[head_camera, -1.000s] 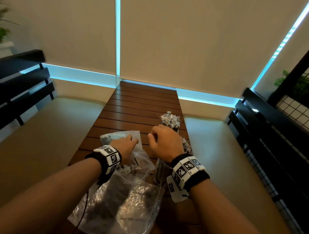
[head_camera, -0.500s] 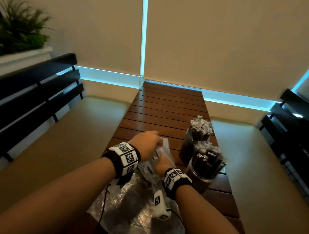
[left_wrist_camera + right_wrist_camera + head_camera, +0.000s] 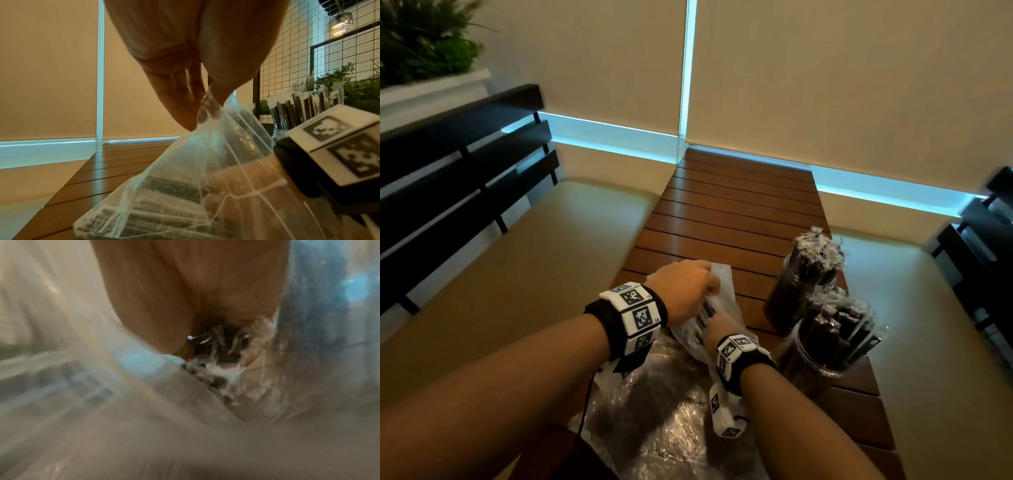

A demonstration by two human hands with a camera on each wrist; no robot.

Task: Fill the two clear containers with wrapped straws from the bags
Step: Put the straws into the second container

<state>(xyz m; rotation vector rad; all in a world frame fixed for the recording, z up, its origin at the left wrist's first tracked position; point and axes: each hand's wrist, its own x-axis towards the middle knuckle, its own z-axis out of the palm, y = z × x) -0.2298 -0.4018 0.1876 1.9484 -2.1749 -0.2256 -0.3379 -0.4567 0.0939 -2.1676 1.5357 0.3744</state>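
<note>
Your right hand (image 3: pixel 717 323) is deep inside the thin clear plastic bag (image 3: pixel 185 186), among the black wrapped straws (image 3: pixel 164 204); you cannot tell if it grips any. Your left hand (image 3: pixel 683 286) pinches the bag's top, just past it. Right of the bag stand two clear round containers (image 3: pixel 822 346), both holding straws. A second ago your right hand was outside the bag.

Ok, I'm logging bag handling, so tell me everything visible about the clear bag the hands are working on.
The clear bag is thin, crinkled, see-through plastic, with its base on the slatted wooden table. The left hand pinches its top edge and holds it up, so it stands like a tent. The right hand is inside it, among dark wrapped straws lying near the bottom; its grip cannot be made out. It lies left of the two filled containers.
</note>
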